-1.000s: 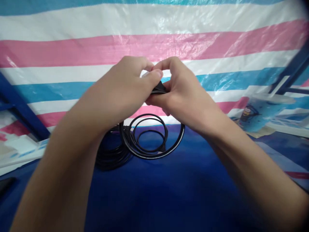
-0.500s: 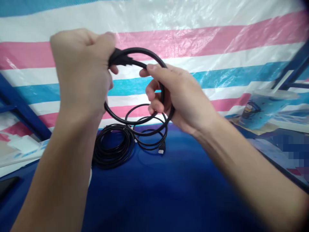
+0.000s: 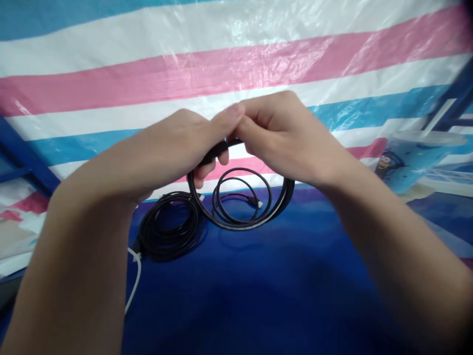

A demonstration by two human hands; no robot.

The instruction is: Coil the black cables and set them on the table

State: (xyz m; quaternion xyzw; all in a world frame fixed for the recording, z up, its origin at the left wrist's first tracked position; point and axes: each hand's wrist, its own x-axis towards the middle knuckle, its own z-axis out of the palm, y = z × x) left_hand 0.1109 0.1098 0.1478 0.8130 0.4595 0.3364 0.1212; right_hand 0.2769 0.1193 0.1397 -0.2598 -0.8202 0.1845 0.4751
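A looped black cable is pinched at its top between the left hand and right hand, each grip pressed together, its coil hanging to the blue bench beside a second black coil.

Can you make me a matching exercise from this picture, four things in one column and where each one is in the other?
Things:
1. black loop
2. black coil
3. white cable
4. blue cup

Places:
A. far right, by the striped sheet
B. held up in both hands
C. trailing toward the viewer from the left of the coil
D. lying on the blue cloth, below the left hand

Pairs: 1-B, 2-D, 3-C, 4-A. The left hand and right hand meet at the top of the loop.
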